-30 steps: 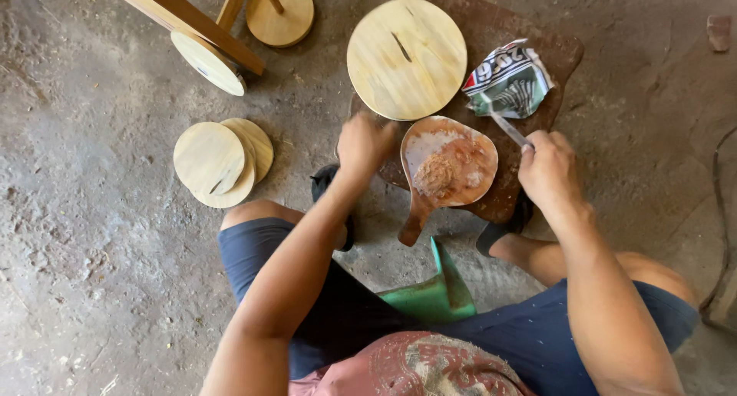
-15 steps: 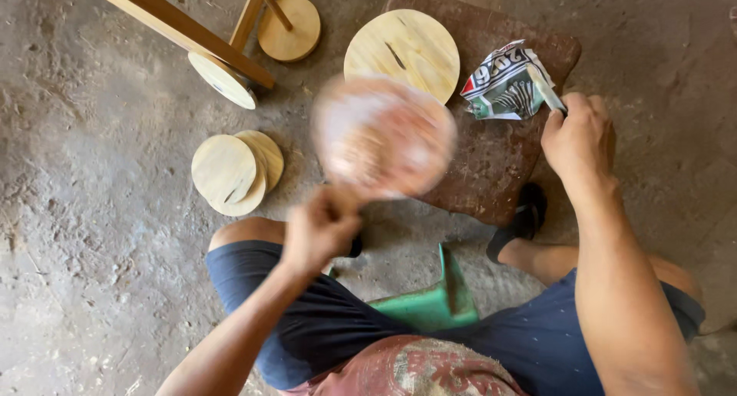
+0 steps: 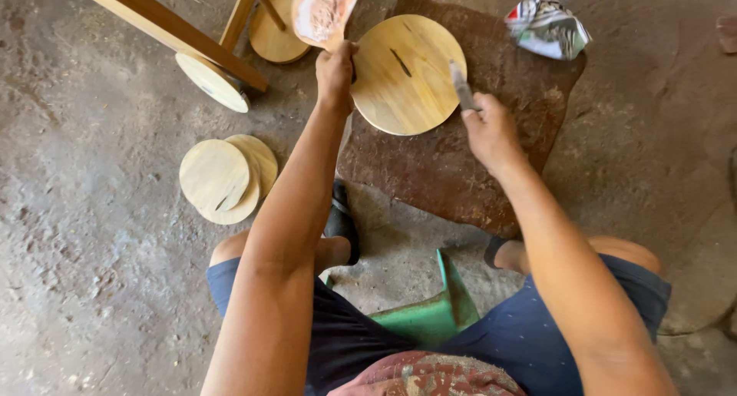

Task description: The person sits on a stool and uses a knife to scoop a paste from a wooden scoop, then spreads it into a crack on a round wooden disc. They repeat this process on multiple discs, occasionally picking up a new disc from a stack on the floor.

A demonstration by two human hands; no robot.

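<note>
Green stool (image 3: 430, 315) is sitting nearest, under the person. Farther out, the right hand (image 3: 491, 131) is gripping a thin blade (image 3: 461, 85) over the round wooden disc (image 3: 403, 73) (lying on a brown slab (image 3: 461, 173)), while the left hand (image 3: 335, 73) is clamping a smeared paddle (image 3: 326, 8) raised beyond.

Pale yellow wooden disc (image 3: 404, 73) on a rust-brown mat (image 3: 461, 158); at two o'clock, crumpled red, white and dark wrapper (image 3: 546, 24). Green stool (image 3: 430, 315), navy shorts (image 3: 530, 342), grey floor (image 3: 92, 250).
</note>
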